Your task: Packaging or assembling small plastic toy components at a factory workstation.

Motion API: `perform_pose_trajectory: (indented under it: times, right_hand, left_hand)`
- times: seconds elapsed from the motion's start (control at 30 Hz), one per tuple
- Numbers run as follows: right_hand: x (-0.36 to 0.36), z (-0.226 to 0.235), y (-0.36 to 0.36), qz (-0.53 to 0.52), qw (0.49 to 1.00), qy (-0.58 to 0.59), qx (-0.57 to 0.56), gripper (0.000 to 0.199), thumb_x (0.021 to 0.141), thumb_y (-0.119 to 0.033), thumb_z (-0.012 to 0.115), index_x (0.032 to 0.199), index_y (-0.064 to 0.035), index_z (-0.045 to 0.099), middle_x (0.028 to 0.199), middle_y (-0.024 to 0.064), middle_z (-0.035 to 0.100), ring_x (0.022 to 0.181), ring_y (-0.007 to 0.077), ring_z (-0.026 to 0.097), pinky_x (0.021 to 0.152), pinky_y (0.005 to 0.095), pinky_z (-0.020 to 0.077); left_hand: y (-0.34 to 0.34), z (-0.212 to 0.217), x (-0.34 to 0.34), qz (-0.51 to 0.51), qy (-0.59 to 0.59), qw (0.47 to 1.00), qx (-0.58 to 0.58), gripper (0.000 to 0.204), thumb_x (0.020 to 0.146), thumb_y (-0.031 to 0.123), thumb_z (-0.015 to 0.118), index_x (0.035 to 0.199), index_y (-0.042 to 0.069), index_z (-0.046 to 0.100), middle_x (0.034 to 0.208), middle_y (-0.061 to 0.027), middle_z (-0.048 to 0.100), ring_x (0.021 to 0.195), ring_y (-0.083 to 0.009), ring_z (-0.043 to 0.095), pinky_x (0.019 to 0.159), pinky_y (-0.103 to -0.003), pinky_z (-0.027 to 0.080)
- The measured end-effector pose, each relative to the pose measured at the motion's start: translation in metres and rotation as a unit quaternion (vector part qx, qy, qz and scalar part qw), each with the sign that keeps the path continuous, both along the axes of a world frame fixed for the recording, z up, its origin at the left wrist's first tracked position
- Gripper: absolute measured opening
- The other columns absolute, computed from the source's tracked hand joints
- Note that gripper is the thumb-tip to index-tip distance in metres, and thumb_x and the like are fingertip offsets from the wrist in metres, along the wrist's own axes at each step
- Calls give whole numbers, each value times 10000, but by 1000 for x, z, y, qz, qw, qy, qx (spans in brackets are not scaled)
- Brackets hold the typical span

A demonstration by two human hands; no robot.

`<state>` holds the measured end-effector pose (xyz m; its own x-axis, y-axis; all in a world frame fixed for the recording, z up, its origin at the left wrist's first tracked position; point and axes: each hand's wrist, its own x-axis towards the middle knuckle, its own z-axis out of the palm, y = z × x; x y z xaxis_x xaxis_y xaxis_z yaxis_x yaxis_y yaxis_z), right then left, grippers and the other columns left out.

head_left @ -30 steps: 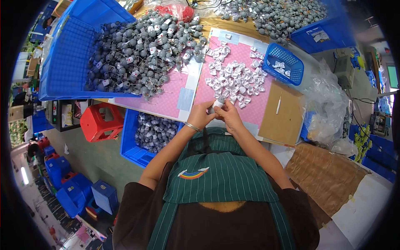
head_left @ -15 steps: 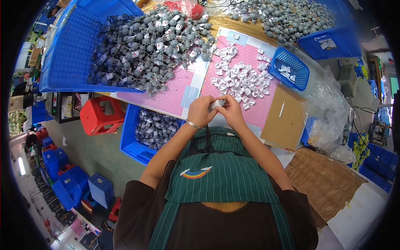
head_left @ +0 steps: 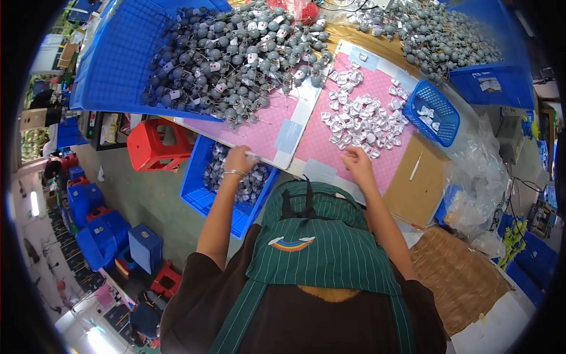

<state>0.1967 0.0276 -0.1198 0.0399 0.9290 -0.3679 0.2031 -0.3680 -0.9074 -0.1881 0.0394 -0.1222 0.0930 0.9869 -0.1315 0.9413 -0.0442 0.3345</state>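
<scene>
The left hand (head_left: 239,158) pinches a grey tagged piece above the part-filled blue bin (head_left: 206,194), the loosely open right hand (head_left: 356,160) reaches the white tags (head_left: 362,121), and a big grey heap (head_left: 236,59) remains.

Left hand (head_left: 239,160) hovers over the blue crate (head_left: 203,197) of tagged grey parts at nine o'clock, something thin pinched in its fingers. Right hand (head_left: 358,163) rests on the pink mat (head_left: 407,162), touching the near edge of the white-label heap (head_left: 362,121). Grey parts pile (head_left: 236,59) at eleven o'clock; small blue basket (head_left: 435,113) at two on the counter (head_left: 421,197).
</scene>
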Motion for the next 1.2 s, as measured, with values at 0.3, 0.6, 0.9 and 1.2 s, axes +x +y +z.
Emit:
perform_pose_trajectory:
  times: [0.3,0.6,0.9,1.2]
  right_hand:
    - [62,-37,-18,-40,993,-99,-42,257,795,-132,653,1009,-12,576,818,43,600,681,93,562,556,231,465]
    - [74,-49,-29,-75,988,-134,-33,237,796,-127,642,996,-13,586,813,54,611,680,98,563,564,236,468]
    - [49,-33,-19,-3,921,-389,24,321,703,-124,685,991,-53,563,956,140,561,822,302,589,691,390,484]
    - [37,-41,-23,-1,893,-444,72,205,727,-144,659,892,-68,565,887,129,537,839,332,551,669,455,456]
  left_hand:
    - [77,-92,-27,668,-588,452,-65,339,764,233,688,1006,28,569,869,-146,586,751,-291,600,671,-415,514]
    - [87,-107,-42,465,2,870,166,648,585,343,801,1082,11,550,862,-149,644,750,-328,625,761,-372,493]
    - [51,-74,-36,416,-98,883,191,397,650,331,754,902,35,672,799,-107,654,666,-249,596,648,-359,480]
    - [46,-11,36,212,-205,935,197,301,674,74,721,969,64,662,943,-126,606,754,-244,596,697,-333,499]
